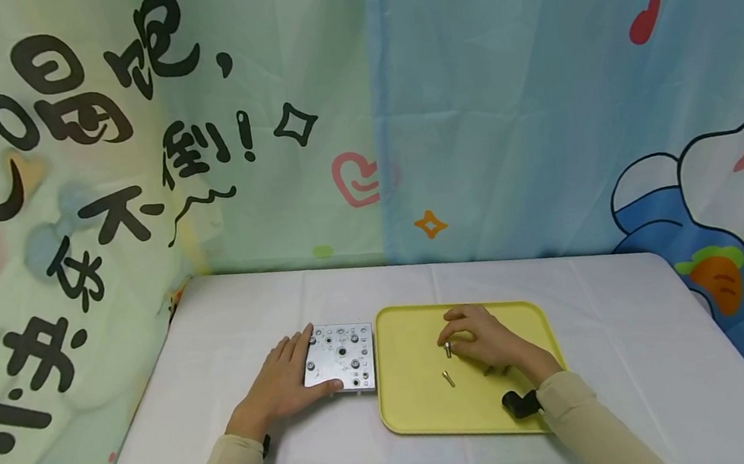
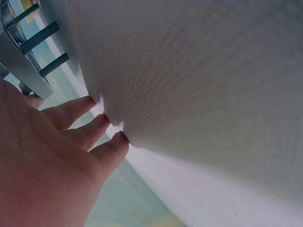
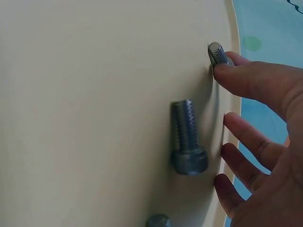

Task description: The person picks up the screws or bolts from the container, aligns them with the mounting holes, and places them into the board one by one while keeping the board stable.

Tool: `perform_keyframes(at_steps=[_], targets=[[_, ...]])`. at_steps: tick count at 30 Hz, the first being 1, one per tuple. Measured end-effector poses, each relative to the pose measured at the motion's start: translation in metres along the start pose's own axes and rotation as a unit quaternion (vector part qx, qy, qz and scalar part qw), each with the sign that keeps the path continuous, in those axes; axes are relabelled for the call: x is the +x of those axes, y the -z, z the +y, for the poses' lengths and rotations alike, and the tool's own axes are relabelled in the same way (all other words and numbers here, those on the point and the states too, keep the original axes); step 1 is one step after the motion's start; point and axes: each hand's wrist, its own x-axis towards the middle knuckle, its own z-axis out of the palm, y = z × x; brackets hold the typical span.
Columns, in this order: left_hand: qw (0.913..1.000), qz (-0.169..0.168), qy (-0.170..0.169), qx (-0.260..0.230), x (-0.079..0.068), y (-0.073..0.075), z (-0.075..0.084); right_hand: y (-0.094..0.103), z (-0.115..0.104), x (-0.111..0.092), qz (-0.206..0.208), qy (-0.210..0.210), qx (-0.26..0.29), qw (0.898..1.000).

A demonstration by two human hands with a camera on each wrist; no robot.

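My left hand [image 1: 285, 379] lies along the left side of a silver metal plate [image 1: 324, 356] with several small bolt heads and holes on its top. Its thumb is at the near edge. In the left wrist view, three fingertips touch the white cloth, and threaded bolt ends [image 2: 40, 38] stick out beneath the plate. Over the yellow tray [image 1: 420, 410], my right hand [image 1: 487, 337] pinches a metal bolt [image 3: 218, 54] between thumb and index finger, its other fingers spread. Another bolt [image 3: 188, 137] with a thick cylindrical head lies on the tray close by.
One loose bolt [image 1: 448, 379] lies near the middle of the tray, with more partly hidden below the right hand. A black wrist camera [image 1: 521, 403] hangs over the tray's near right part. White cloth [image 1: 342, 450] covers the table; printed curtains [image 1: 505, 132] stand behind it.
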Motion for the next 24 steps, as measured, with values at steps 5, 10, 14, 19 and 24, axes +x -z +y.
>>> perform_keyframes(at_steps=[5,10,14,19,24], targets=[[1.0000,0.000,0.001,0.001,0.000,0.000,0.000,0.001,-0.002,0.000,0.000,-0.004,-0.005,1.000],[1.0000,0.002,-0.001,0.001,0.000,0.000,0.001,0.000,-0.004,0.000,0.004,-0.010,-0.018,1.000],[1.0000,0.003,-0.003,0.001,-0.001,0.000,0.001,-0.001,-0.006,-0.001,0.011,-0.016,-0.024,1.000],[1.0000,0.001,0.001,0.003,-0.001,0.000,0.001,-0.002,-0.010,0.001,0.023,-0.025,-0.016,0.999],[1.0000,0.003,-0.001,0.004,-0.001,-0.001,0.000,-0.005,-0.017,0.003,0.040,-0.025,-0.004,0.999]])
